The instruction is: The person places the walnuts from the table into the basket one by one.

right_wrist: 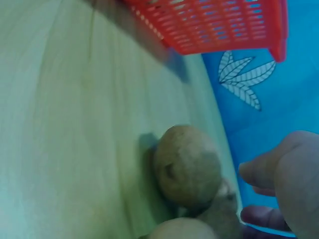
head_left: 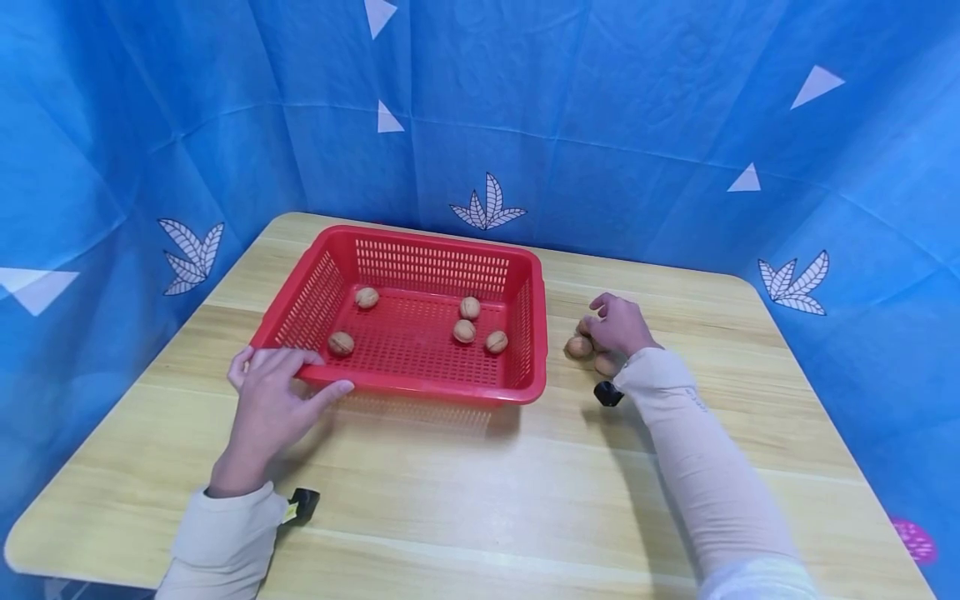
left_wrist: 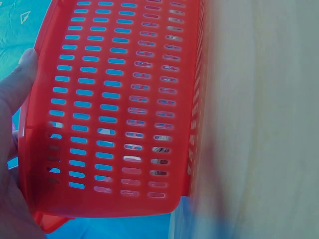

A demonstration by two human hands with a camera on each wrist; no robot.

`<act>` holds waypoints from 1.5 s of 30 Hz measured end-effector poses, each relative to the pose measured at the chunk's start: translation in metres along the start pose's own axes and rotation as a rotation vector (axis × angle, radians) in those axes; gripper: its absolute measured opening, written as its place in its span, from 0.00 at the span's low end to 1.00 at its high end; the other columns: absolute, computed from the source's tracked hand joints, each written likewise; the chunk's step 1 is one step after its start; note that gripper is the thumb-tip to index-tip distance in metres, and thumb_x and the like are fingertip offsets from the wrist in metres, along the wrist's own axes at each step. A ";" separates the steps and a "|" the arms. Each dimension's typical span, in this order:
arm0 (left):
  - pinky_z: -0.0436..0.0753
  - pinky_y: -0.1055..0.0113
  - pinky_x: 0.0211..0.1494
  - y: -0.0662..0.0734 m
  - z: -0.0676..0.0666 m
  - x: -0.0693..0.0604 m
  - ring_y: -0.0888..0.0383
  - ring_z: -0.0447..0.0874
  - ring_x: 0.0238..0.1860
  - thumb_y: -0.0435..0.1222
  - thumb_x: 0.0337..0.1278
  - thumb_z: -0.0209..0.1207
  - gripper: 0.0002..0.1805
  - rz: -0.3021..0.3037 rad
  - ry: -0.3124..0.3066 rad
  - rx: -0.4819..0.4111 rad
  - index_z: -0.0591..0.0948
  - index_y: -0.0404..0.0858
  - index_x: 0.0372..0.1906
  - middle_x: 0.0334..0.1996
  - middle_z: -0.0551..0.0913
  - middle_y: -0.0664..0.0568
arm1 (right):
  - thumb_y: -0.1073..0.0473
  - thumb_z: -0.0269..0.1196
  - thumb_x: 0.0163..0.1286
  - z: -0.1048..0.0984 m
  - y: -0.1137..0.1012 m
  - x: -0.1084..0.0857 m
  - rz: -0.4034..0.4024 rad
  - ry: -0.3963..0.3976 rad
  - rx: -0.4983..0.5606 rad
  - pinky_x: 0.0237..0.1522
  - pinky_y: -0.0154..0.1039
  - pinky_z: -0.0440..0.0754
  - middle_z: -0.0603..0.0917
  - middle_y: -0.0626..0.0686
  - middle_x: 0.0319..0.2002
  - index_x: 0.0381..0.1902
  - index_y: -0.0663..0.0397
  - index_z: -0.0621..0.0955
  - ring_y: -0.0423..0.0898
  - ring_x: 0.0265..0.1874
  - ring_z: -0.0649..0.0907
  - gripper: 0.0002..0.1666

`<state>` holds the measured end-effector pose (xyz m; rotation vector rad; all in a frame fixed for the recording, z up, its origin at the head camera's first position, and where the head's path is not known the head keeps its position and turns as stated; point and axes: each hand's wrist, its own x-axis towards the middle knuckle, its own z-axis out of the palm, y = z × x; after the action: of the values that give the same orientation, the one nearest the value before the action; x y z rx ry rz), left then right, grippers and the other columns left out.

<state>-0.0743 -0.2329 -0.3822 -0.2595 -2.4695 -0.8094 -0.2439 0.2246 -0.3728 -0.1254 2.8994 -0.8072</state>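
A red plastic basket [head_left: 420, 385] with slotted walls stands on the table, and several walnuts [head_left: 464, 332] lie spread over its floor. At its near left corner my left hand [head_left: 273, 400] grips the rim, the thumb along the front edge and the fingers over the corner. Right of the basket, my right hand [head_left: 621, 325] hovers over a small group of walnuts [head_left: 578, 347] on the tabletop. In the right wrist view, a gap shows between its fingertips [right_wrist: 254, 172] and the nearest walnut [right_wrist: 187, 167]. Part of that group is hidden under the hand.
The light wood table [head_left: 480, 492] has rounded corners. A blue curtain [head_left: 600, 167] with white leaf and triangle prints hangs close behind it and along both sides. Black wrist devices [head_left: 303, 506] sit at both cuffs.
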 end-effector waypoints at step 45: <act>0.46 0.36 0.61 0.000 0.001 0.000 0.39 0.71 0.48 0.54 0.45 0.71 0.28 -0.011 -0.012 0.006 0.79 0.34 0.38 0.37 0.82 0.40 | 0.54 0.58 0.70 -0.024 -0.038 -0.003 -0.205 0.124 -0.053 0.45 0.51 0.77 0.81 0.59 0.36 0.48 0.65 0.77 0.55 0.38 0.80 0.18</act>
<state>-0.0744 -0.2329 -0.3828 -0.2501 -2.4863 -0.8074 -0.2430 0.2045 -0.3320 -0.3982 3.0630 -0.7950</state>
